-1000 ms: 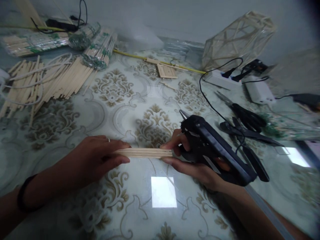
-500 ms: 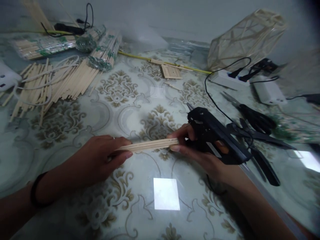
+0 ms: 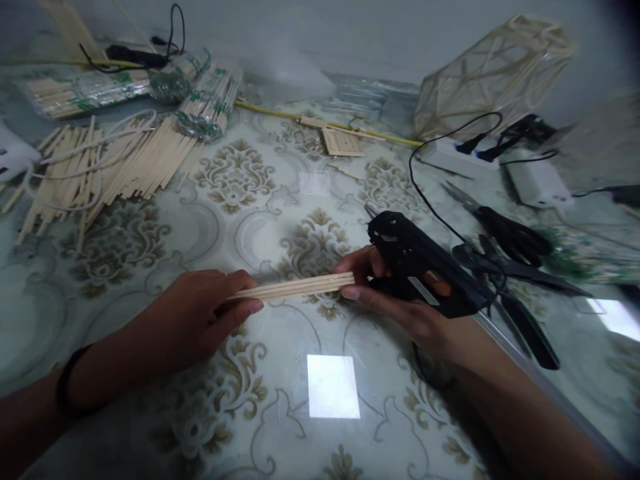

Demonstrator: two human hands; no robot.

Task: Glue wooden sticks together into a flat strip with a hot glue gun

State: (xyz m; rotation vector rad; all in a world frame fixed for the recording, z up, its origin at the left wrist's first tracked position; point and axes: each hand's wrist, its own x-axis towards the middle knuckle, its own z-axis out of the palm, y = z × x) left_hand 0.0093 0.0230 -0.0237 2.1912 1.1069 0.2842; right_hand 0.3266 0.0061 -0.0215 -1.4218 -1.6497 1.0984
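Observation:
A small stack of pale wooden sticks (image 3: 300,287) stretches between my two hands above the patterned tabletop. My left hand (image 3: 215,307) pinches its left end between thumb and fingers. At the other end, the thumb and fingertips of my right hand (image 3: 385,293) grip the stack. The same right hand also carries a black hot glue gun (image 3: 430,263), its nozzle pointing up and left, clear of the sticks. A clear glue stick (image 3: 505,343) trails from the gun's back. The gun's handle is mostly hidden by the hand.
Loose wooden sticks (image 3: 135,160) and bagged sticks (image 3: 210,100) lie at the back left. A small stick panel (image 3: 343,142) sits at the back. To the right are scissors (image 3: 515,233), pliers (image 3: 525,327), a power strip (image 3: 457,157) and a stick-frame structure (image 3: 495,77).
The glue gun has shifted slightly left and up with my right hand. The stack's right end has tilted up a little; both hands keep their hold.

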